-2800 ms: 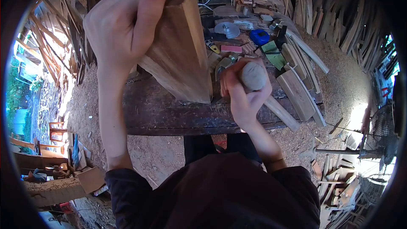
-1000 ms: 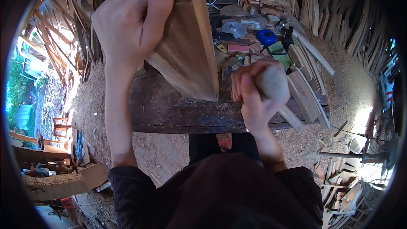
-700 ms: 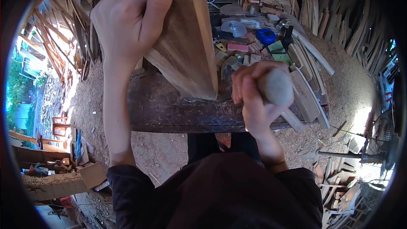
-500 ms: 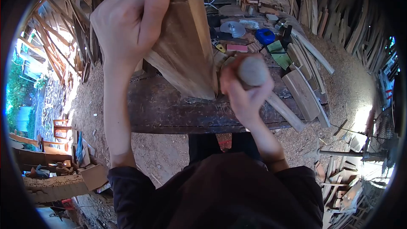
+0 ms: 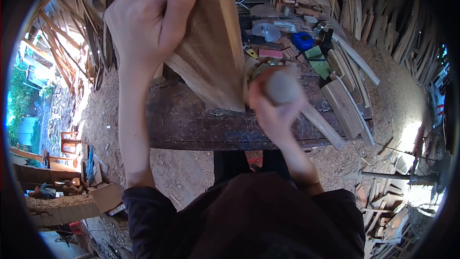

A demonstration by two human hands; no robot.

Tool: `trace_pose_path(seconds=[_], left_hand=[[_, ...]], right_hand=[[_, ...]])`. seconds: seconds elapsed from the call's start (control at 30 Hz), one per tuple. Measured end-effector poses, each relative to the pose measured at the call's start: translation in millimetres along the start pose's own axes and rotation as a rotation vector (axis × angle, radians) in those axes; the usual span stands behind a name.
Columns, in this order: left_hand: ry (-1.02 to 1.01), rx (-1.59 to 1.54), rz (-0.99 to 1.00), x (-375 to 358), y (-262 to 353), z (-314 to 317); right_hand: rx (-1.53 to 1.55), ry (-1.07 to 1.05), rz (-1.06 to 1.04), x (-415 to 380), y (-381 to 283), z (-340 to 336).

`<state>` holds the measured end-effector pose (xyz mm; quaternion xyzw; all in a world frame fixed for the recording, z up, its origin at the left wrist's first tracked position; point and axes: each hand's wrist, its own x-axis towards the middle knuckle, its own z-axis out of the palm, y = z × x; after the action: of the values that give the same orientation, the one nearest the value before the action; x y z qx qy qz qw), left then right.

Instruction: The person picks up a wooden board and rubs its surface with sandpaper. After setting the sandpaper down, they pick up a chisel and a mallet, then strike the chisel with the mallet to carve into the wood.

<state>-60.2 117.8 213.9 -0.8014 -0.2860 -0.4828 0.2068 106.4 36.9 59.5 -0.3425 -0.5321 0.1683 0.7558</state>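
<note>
A thick wooden block [image 5: 211, 52] stands tilted on the dark workbench [image 5: 191, 127], its lower end resting on the top. My left hand [image 5: 148, 19] grips the block's upper left side, thumb across its face. Just right of the block, my right hand [image 5: 278, 100] is wrapped round a rounded wooden piece [image 5: 281, 87] whose round end faces the camera. That hand and piece are blurred by motion, and the piece's far end is hidden.
A wooden bar [image 5: 323, 127] and curved wooden pieces [image 5: 342, 108] lie at the bench's right. Farther back are a metal disc [image 5: 266, 32], a blue object [image 5: 302, 41], a pink block [image 5: 270, 53] and a yellow-and-black tool [image 5: 249, 51]. Planks lean around.
My right hand and the rounded piece have shifted slightly left and down. My left hand still holds the block, while the view has moved a little.
</note>
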Motion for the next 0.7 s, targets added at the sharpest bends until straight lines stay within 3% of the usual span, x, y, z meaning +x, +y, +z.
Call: trace_pose_path(seconds=[0.03, 0.1, 0.13, 0.27, 0.3, 0.4, 0.47, 0.5, 0.57, 0.6, 0.63, 0.7], left_hand=[[-0.008, 0.001, -0.002, 0, -1, 0], [-0.013, 0.007, -0.004, 1, -1, 0], [-0.008, 0.009, -0.015, 0, -1, 0], [0.02, -0.003, 0.002, -1, -3, 1], [0.023, -0.009, 0.006, 0, -3, 1], [-0.007, -0.012, -0.02, -1, -2, -1], [-0.018, 0.006, -0.027, -1, -2, -1], [-0.02, 0.007, -0.031, -1, -3, 0], [0.02, -0.014, 0.009, -1, -4, 2], [0.016, -0.017, 0.014, -1, -4, 1], [-0.005, -0.016, -0.008, -2, -5, 0], [-0.017, -0.014, -0.028, -1, -4, 1]], right_hand=[[-0.004, 0.006, -0.003, -1, -2, -2], [0.155, 0.015, 0.25, -1, -5, -4], [0.298, 0.066, 0.221, 4, -9, -5], [0.223, 0.023, 0.146, 12, -7, -7], [0.083, -0.015, 0.172, 8, 0, -3], [0.188, 0.055, 0.316, 14, -1, -4], [0.418, 0.127, 0.439, 22, -16, -12], [0.418, 0.124, 0.443, 20, -13, -11], [0.225, 0.103, 0.134, 11, -1, -7], [-0.045, 0.012, -0.043, 11, 3, -2], [-0.047, 0.019, -0.046, 10, 5, -2], [0.111, 0.028, 0.249, 11, 7, -1]])
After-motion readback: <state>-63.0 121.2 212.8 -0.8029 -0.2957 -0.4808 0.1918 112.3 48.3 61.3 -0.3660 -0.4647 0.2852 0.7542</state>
